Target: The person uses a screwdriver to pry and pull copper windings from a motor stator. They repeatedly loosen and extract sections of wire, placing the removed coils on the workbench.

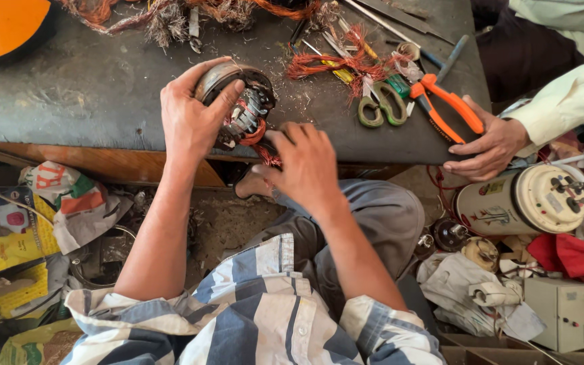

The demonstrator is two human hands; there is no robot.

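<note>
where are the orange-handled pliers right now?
In the head view, the orange-handled pliers lie on the dark workbench at its right end, just right of the green-handled scissors and beside another person's hand.

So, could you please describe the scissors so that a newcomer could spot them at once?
Start at the dark workbench top and move right, past the round metal motor stator in the person's left hand. The green-handled scissors lie flat beside orange-handled pliers; only they have two loop handles.

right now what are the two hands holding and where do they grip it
The left hand grips the round motor stator over its metal outer rim. The right hand pinches the copper winding wire at its lower edge.
</note>
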